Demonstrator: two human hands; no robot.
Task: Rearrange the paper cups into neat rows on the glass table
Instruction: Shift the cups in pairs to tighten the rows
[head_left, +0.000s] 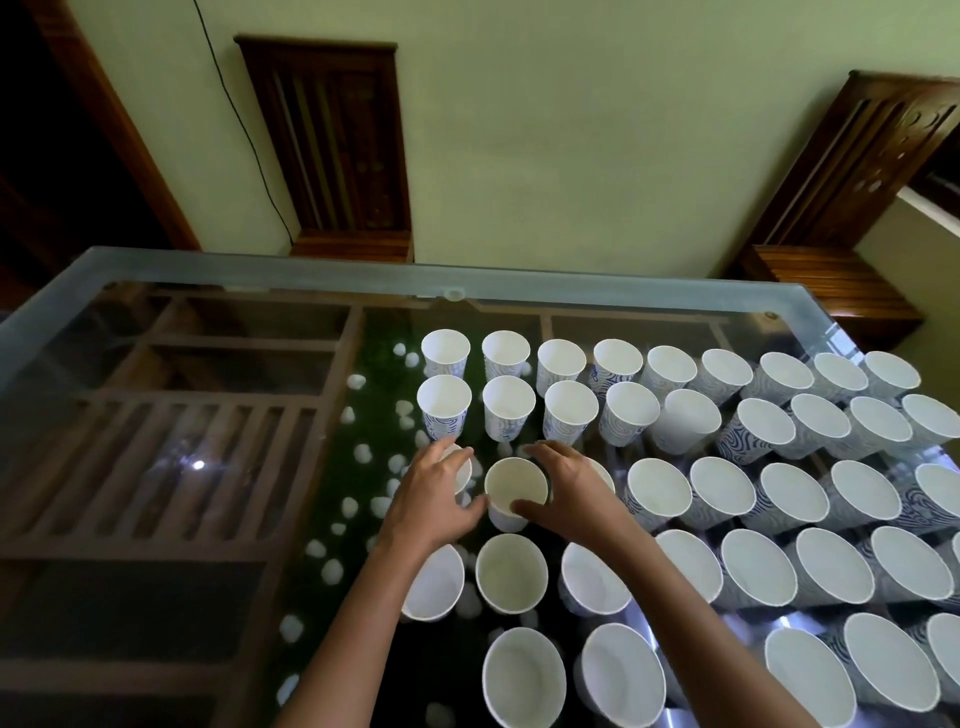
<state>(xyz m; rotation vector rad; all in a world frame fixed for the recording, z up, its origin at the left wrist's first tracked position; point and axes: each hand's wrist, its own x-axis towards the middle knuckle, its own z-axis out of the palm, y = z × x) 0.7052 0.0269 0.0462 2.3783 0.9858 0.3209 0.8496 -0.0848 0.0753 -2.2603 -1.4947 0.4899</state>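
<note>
Reaching over the glass counter (571, 285), we curled our left grip (431, 493) over one paper cup (464, 469) | right grip (566, 488) pinched the neighbouring cup (514, 486) at its rim

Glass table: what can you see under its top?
Through the glass table a wooden slatted frame and white pebbles on green turf show. Whatever lies beneath the paper cups, left hand and right hand is covered.

We see matt white paper cups (510, 571) on a glossy, reflective glass table (311, 267). At eleven o'clock stands a dark, carved wood panel (332, 140).
</note>
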